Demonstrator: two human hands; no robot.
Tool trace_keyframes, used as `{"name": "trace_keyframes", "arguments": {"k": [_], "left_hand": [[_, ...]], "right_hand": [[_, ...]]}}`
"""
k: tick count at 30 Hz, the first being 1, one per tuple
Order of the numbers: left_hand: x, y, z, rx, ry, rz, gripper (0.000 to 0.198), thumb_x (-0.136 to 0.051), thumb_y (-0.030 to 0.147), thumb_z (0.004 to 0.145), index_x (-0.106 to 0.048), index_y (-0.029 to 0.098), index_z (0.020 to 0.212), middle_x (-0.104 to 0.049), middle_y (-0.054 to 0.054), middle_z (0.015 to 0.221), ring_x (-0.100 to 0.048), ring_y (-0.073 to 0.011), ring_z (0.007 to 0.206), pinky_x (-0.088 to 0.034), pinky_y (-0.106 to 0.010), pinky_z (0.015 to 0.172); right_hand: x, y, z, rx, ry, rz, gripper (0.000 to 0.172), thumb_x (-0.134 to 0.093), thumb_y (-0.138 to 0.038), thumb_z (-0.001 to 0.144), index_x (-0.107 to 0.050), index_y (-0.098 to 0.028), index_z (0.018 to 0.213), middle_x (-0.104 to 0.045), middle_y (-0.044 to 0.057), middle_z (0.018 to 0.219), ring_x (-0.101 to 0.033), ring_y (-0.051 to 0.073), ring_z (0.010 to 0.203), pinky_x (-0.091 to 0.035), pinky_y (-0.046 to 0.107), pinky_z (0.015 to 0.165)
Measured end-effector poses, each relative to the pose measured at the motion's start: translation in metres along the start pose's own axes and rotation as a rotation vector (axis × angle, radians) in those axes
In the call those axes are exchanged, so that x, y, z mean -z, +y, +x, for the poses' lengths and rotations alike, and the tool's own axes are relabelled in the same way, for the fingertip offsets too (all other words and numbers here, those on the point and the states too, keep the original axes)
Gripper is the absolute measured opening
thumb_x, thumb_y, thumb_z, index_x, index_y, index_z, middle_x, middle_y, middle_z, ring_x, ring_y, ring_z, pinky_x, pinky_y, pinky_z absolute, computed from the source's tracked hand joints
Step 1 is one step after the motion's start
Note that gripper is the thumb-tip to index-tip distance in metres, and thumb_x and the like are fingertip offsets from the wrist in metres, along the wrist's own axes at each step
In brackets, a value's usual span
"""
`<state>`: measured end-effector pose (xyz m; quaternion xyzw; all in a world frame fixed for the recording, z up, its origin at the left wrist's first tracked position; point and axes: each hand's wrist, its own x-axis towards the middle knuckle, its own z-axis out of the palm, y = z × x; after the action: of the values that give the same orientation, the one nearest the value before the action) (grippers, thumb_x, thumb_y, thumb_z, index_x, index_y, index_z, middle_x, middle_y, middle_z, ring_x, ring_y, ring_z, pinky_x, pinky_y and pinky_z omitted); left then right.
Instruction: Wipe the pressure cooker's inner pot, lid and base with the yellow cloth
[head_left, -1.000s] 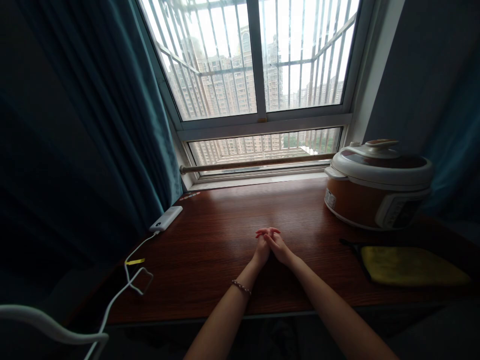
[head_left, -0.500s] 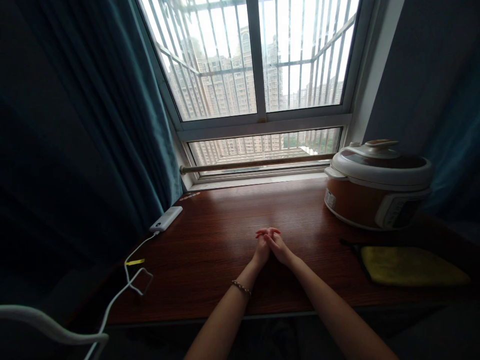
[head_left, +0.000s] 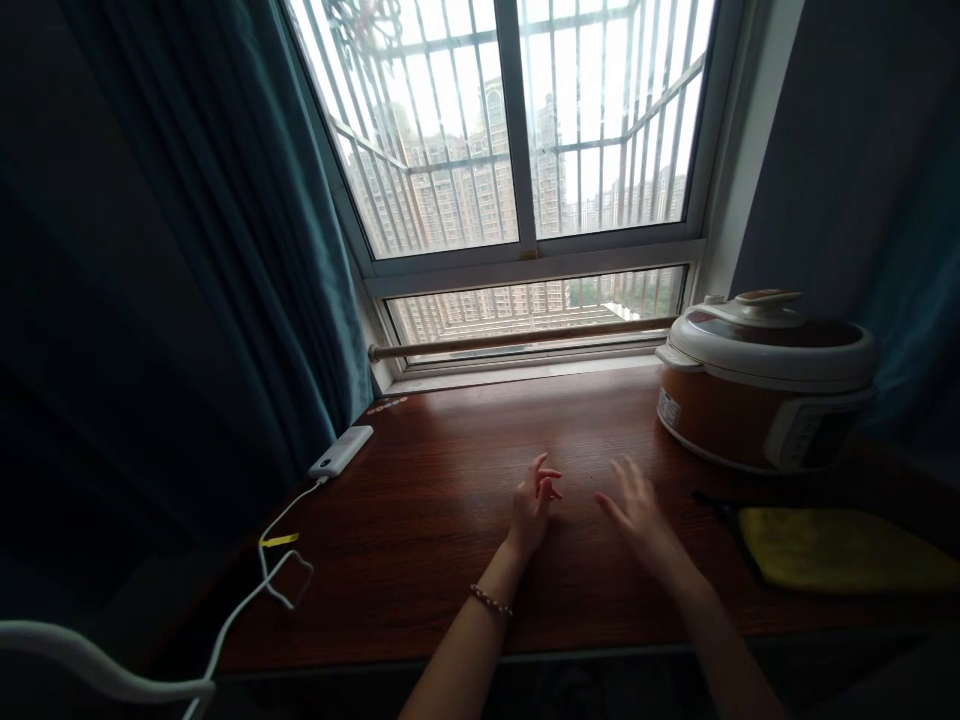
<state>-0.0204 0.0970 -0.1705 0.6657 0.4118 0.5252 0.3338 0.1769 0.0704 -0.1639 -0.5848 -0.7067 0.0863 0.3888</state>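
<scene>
Over the middle of the reddish-brown wooden table (head_left: pixel 420 560), my left hand (head_left: pixel 534 505) is held with its fingers loosely curved and apart, nothing in them. A beaded bracelet (head_left: pixel 491 600) circles the left wrist. My right hand (head_left: pixel 637 510) is apart from it on the right, fingers spread, palm turned down and inward, also holding nothing. Nearest to the right hand is a flat yellow pouch (head_left: pixel 840 550) with dark edging, lying on the table. Behind the pouch stands a white and orange-brown electric pressure cooker (head_left: pixel 765 400) with its lid on.
At the left edge lies a white power bank (head_left: pixel 341 452) with a white cable (head_left: pixel 240 605) running toward me, a yellow tag (head_left: pixel 281 540) beside it. A blue curtain (head_left: pixel 300 260) hangs at the left. A barred window and a horizontal rod (head_left: pixel 525 338) are behind the table.
My hands were clasped together over the table and have come apart. The right hand has moved to the right with its fingers spreading. The view has shifted slightly.
</scene>
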Motion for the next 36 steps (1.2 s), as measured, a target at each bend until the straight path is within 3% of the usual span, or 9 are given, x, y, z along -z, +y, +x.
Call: {"name": "trace_keyframes", "arguments": {"k": [3,7,11,16,19,25,30,33,36], "left_hand": [[0.003,0.003,0.000,-0.028,-0.032,0.193,0.042,-0.031,0.043,0.091,-0.045,0.016,0.119,-0.065,-0.005,0.083,-0.062,-0.0121,0.065,-0.048,-0.026,0.064],[0.001,0.009,-0.002,-0.082,-0.100,0.335,0.034,-0.033,0.039,0.091,-0.058,0.017,0.101,-0.065,-0.002,0.071,-0.061,-0.0118,0.062,-0.046,-0.024,0.065],[0.001,0.013,-0.002,-0.093,-0.099,0.391,0.036,-0.032,0.038,0.091,-0.062,0.018,0.089,-0.064,-0.001,0.066,-0.060,-0.0116,0.061,-0.044,-0.023,0.064],[0.005,0.011,0.000,-0.081,-0.046,0.493,0.039,-0.030,0.037,0.092,-0.063,0.018,0.084,-0.064,-0.002,0.066,-0.060,-0.0122,0.062,-0.044,-0.023,0.064],[0.008,0.010,0.002,-0.071,-0.027,0.559,0.037,-0.032,0.035,0.091,-0.062,0.018,0.079,-0.064,-0.002,0.065,-0.059,-0.0122,0.060,-0.043,-0.022,0.061],[0.004,0.031,-0.008,-0.107,-0.029,0.691,0.029,-0.039,0.030,0.088,-0.063,0.018,0.076,-0.065,-0.006,0.076,-0.060,-0.0184,0.077,-0.045,-0.031,0.075],[-0.048,0.056,-0.061,-0.060,-0.034,0.853,0.034,-0.040,0.028,0.087,-0.059,0.015,0.111,-0.058,-0.013,0.118,-0.045,-0.0282,0.118,-0.038,-0.044,0.097],[-0.081,0.060,-0.088,0.024,-0.123,0.860,0.043,-0.040,0.030,0.087,-0.047,0.021,0.128,-0.045,-0.013,0.134,-0.038,-0.0315,0.125,-0.032,-0.052,0.100],[-0.093,0.058,-0.098,0.067,-0.148,0.849,0.046,-0.042,0.033,0.085,-0.045,0.027,0.131,-0.039,-0.011,0.139,-0.032,-0.0343,0.129,-0.023,-0.058,0.103]], "right_hand": [[0.035,0.065,-0.030,-0.263,0.337,-0.368,0.080,-0.024,-0.066,0.081,-0.054,0.000,0.117,-0.048,0.030,0.121,-0.039,0.041,0.118,-0.032,0.057,0.093],[0.052,0.107,-0.073,-0.360,0.289,-0.482,0.090,-0.015,-0.072,0.078,-0.063,0.001,0.100,-0.059,0.030,0.100,-0.052,0.042,0.101,-0.037,0.057,0.087],[0.032,0.055,-0.098,-0.216,0.163,-0.184,0.082,-0.024,-0.071,0.078,-0.064,-0.003,0.101,-0.061,0.025,0.107,-0.053,0.038,0.107,-0.039,0.053,0.092],[0.018,-0.039,-0.108,0.091,-0.298,0.505,0.046,-0.038,-0.039,0.090,-0.041,-0.020,0.132,-0.052,0.008,0.128,-0.053,0.019,0.113,-0.045,0.032,0.093],[0.019,-0.043,-0.099,0.105,-0.183,0.443,0.040,-0.046,-0.035,0.088,-0.049,-0.022,0.125,-0.055,0.006,0.124,-0.051,0.020,0.116,-0.043,0.034,0.096],[0.009,0.006,-0.075,-0.046,0.144,0.234,0.031,-0.041,-0.035,0.089,-0.062,-0.016,0.101,-0.065,0.010,0.104,-0.061,0.022,0.098,-0.049,0.037,0.087],[-0.003,0.006,-0.080,-0.001,0.211,0.138,0.030,-0.037,-0.029,0.090,-0.062,-0.016,0.098,-0.065,0.010,0.100,-0.061,0.020,0.095,-0.050,0.036,0.085],[-0.006,0.003,-0.084,0.077,0.320,0.027,0.028,-0.037,-0.025,0.089,-0.060,-0.014,0.101,-0.062,0.012,0.107,-0.054,0.023,0.107,-0.045,0.043,0.092],[-0.005,0.004,-0.084,0.091,0.389,-0.053,0.031,-0.037,-0.026,0.088,-0.055,-0.013,0.109,-0.057,0.014,0.115,-0.043,0.028,0.120,-0.042,0.049,0.094]]}}
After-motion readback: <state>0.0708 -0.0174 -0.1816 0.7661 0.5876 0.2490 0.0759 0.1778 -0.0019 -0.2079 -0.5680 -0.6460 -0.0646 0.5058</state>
